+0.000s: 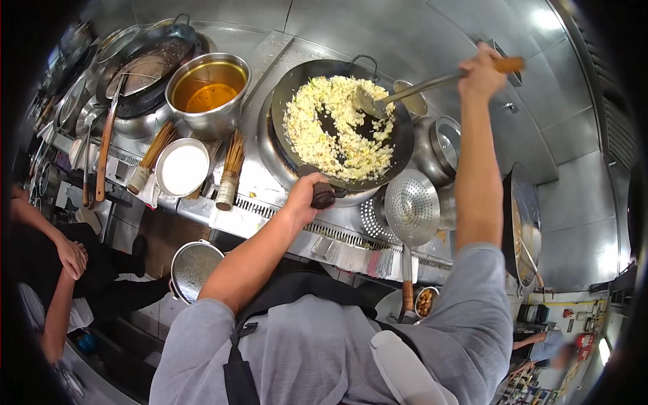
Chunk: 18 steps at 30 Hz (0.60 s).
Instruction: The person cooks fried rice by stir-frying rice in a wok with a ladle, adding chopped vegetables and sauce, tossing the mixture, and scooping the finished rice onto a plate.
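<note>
A black wok (401, 138) sits on the stove, holding loose pale yellow and white bits of food (317, 128) with specks of green. My left hand (305, 197) is closed on a dark cloth (323, 195) at the wok's near edge. My right hand (483, 73) is raised at the upper right, wrapped round the wooden handle of a long metal ladle (418, 88). The ladle's head rests in the food at the right part of the wok.
A pot of orange oil (210, 94), bamboo brushes (233, 165) and a white-filled pot (182, 167) stand left. A perforated skimmer (412, 208) lies right of my left hand. Steel bowls (432, 152) sit beside the wok. A person's hands (71, 256) show far left.
</note>
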Each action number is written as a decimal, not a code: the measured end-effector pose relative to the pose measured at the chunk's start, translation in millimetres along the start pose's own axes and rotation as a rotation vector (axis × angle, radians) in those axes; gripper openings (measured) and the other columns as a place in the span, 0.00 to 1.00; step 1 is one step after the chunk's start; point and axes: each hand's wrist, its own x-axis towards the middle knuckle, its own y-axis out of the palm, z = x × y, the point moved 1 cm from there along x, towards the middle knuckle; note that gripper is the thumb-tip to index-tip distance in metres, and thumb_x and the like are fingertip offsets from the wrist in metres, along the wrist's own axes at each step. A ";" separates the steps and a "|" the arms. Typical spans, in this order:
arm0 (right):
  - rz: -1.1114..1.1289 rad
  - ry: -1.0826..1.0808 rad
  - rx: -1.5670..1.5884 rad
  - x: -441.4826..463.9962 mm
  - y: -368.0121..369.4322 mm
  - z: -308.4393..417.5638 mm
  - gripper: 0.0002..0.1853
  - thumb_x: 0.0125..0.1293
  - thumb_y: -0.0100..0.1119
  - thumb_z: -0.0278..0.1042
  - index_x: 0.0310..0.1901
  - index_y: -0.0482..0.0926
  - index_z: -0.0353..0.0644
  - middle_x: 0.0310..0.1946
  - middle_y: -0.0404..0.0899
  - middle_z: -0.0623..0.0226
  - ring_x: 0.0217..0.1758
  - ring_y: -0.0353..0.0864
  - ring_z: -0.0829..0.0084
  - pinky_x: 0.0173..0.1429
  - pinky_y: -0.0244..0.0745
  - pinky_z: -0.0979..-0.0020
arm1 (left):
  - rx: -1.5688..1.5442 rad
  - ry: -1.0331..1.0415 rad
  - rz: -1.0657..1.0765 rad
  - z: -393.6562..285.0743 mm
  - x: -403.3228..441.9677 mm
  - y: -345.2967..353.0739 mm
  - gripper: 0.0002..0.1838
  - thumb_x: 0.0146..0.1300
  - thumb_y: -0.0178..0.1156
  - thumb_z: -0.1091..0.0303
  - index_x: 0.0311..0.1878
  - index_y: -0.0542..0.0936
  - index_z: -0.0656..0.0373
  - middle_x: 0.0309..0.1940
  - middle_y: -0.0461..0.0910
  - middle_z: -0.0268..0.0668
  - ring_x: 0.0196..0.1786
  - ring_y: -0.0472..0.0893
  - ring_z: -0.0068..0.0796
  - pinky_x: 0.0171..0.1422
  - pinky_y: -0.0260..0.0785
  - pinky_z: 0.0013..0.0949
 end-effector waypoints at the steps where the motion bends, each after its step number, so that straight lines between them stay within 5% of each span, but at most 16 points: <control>1: -0.126 -0.029 0.060 9.4 0.5 2.8 0.08 0.63 0.66 0.24 0.39 0.75 0.36 0.15 0.68 0.71 0.15 0.68 0.75 0.23 0.70 0.69 | -0.003 0.005 -0.015 1.8 -2.3 0.1 0.08 0.56 0.60 0.63 0.35 0.78 0.55 0.28 0.80 0.37 0.27 0.80 0.34 0.31 0.76 0.41; 4: 0.001 -0.042 -0.021 -57.6 8.6 -57.3 0.08 0.64 0.65 0.25 0.38 0.74 0.37 0.14 0.64 0.74 0.13 0.64 0.76 0.24 0.69 0.68 | 0.012 -0.013 -0.027 6.0 -0.4 -4.0 0.09 0.56 0.60 0.63 0.36 0.77 0.55 0.29 0.80 0.38 0.30 0.80 0.34 0.36 0.77 0.43; 8: 0.295 0.307 0.040 -41.9 65.2 -13.8 0.08 0.64 0.64 0.24 0.39 0.73 0.38 0.13 0.62 0.74 0.13 0.62 0.76 0.23 0.66 0.69 | 0.024 -0.043 0.005 9.9 -2.3 -9.2 0.09 0.56 0.61 0.63 0.38 0.77 0.54 0.32 0.81 0.39 0.36 0.81 0.35 0.45 0.77 0.47; 11: 0.280 0.064 0.176 -44.1 78.2 18.4 0.08 0.65 0.64 0.24 0.40 0.74 0.38 0.14 0.65 0.73 0.13 0.63 0.76 0.23 0.66 0.68 | 0.018 -0.016 0.019 1.6 2.4 -4.9 0.09 0.56 0.61 0.63 0.38 0.77 0.54 0.32 0.80 0.38 0.36 0.81 0.35 0.45 0.77 0.47; 14: 0.191 -0.025 0.191 -99.9 76.2 -31.8 0.08 0.64 0.65 0.24 0.40 0.74 0.38 0.16 0.67 0.72 0.14 0.64 0.77 0.24 0.66 0.70 | 0.021 -0.018 0.014 6.1 4.9 -7.0 0.09 0.55 0.61 0.64 0.37 0.77 0.55 0.32 0.80 0.39 0.35 0.81 0.35 0.44 0.77 0.46; 18: 0.306 0.224 -0.090 -101.6 70.2 5.7 0.10 0.60 0.72 0.29 0.36 0.79 0.36 0.21 0.74 0.71 0.16 0.68 0.81 0.21 0.67 0.75 | 0.017 -0.038 0.029 8.4 4.2 -12.4 0.10 0.55 0.61 0.63 0.39 0.77 0.55 0.31 0.81 0.40 0.34 0.81 0.35 0.43 0.78 0.45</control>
